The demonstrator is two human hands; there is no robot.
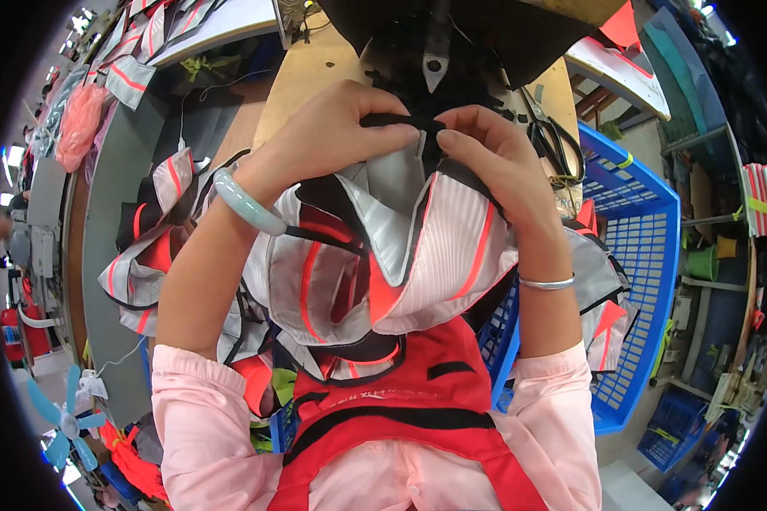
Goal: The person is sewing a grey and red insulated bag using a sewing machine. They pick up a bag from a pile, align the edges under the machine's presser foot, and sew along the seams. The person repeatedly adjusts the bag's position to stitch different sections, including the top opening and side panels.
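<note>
In front of me, a grey and white striped fabric piece (456,247) with bright orange strips and black edging hangs in folds from both hands. My left hand (328,132) pinches its black edge between thumb and fingers. Close beside it, my right hand (494,162) grips the same black edge, with the thumb on top. The fingertips of the two hands are a little apart. Just beyond them is the dark body of what looks like a sewing machine (486,38); its needle area is too dark to make out. The fabric's lower part drapes over my red apron (439,358).
Black-handled scissors (558,140) lie on the wooden tabletop (302,89), right of the machine. A blue plastic basket (669,255) at the right holds similar pieces. More pieces (145,264) pile up at the left. A small blue fan (68,422) stands lower left.
</note>
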